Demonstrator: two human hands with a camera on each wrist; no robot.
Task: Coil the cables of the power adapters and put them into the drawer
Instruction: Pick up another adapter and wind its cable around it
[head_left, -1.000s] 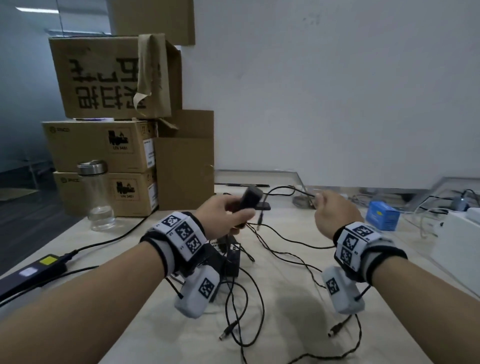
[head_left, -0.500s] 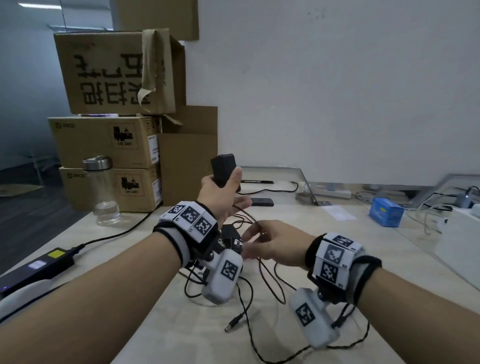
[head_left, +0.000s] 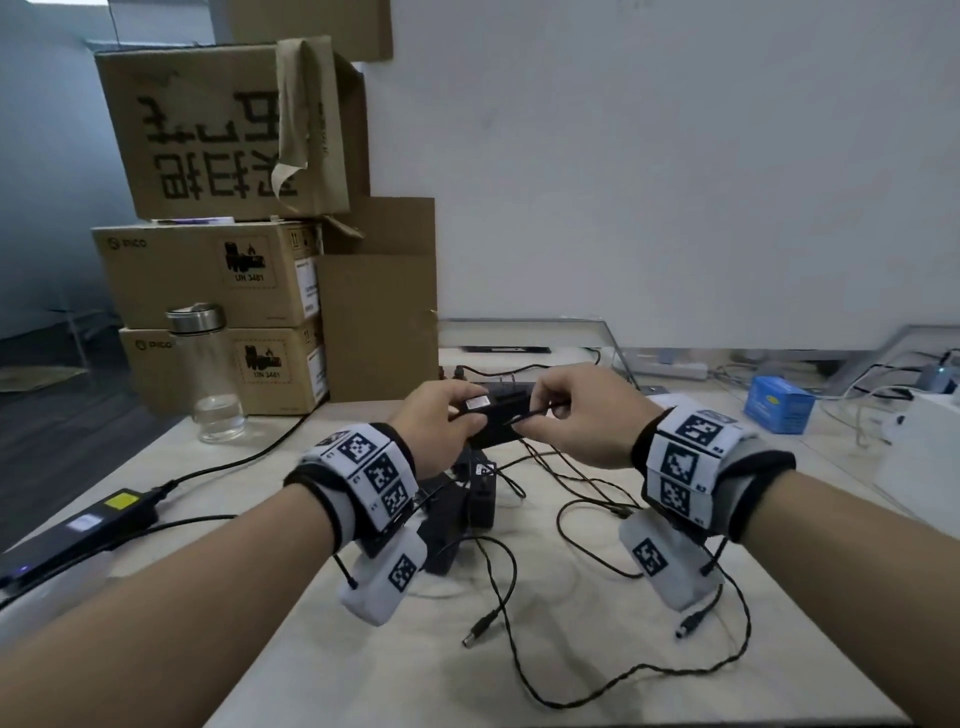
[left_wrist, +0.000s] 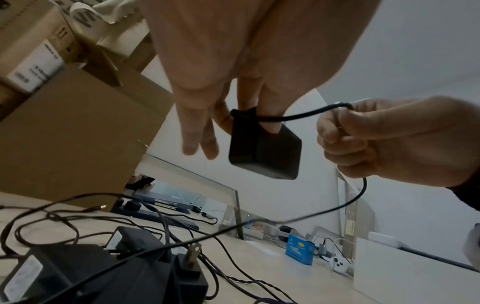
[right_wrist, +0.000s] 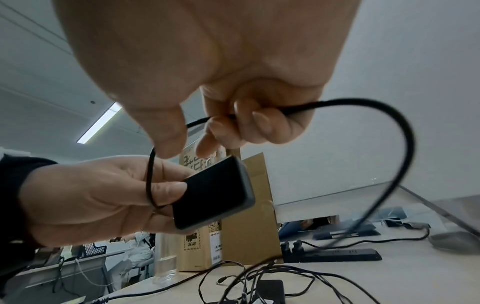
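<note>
A black power adapter (head_left: 501, 415) (left_wrist: 265, 152) (right_wrist: 215, 193) is held above the table in my left hand (head_left: 441, 426) (right_wrist: 98, 195), thumb and fingers pinching its near end. Its thin black cable (left_wrist: 298, 116) (right_wrist: 363, 107) runs from the adapter to my right hand (head_left: 582, 415) (left_wrist: 376, 139) (right_wrist: 233, 123), which grips it with curled fingers close to the adapter, then loops down to the table. More black adapters (head_left: 457, 514) (left_wrist: 103, 273) lie below in a tangle of cables, with two barrel plugs (head_left: 480, 629) at the front. No drawer is in view.
Stacked cardboard boxes (head_left: 228, 218) stand at the back left beside a glass bottle (head_left: 208, 374). A long black power brick (head_left: 78, 525) lies at the left edge. A blue box (head_left: 776, 410) and a white box (head_left: 919, 457) sit at the right; a power strip (right_wrist: 345, 255) lies behind.
The left hand has lowered the adapter from upright to level in front of me. The right hand has come up from under it and now grips the cable just beside it.
</note>
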